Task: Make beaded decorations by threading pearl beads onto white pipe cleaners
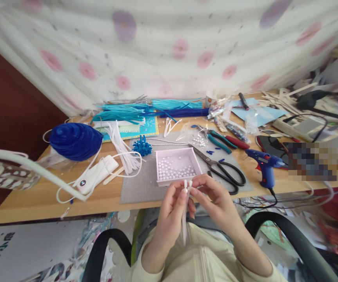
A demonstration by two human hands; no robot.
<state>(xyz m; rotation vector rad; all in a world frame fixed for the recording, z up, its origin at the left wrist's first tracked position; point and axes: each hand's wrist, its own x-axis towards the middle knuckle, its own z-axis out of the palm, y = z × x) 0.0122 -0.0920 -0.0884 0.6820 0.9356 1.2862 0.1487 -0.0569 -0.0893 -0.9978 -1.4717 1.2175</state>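
White fuzzy stems (184, 225) sit pinched near their tips between the closed fingers of left hand (172, 203) and right hand (211, 197), seemingly for steadiness, bead box (173, 182) handily close.

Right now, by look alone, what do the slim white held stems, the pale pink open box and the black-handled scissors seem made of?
Slim white stems: probably fuzzy chenille, matte; soft edges suggest it.
Pale pink open box: plastic or coated card, smooth; even colour, straight walls.
Black-handled scissors: seemingly metal blades, dark grey sheen; smooth black handles, perhaps plastic.
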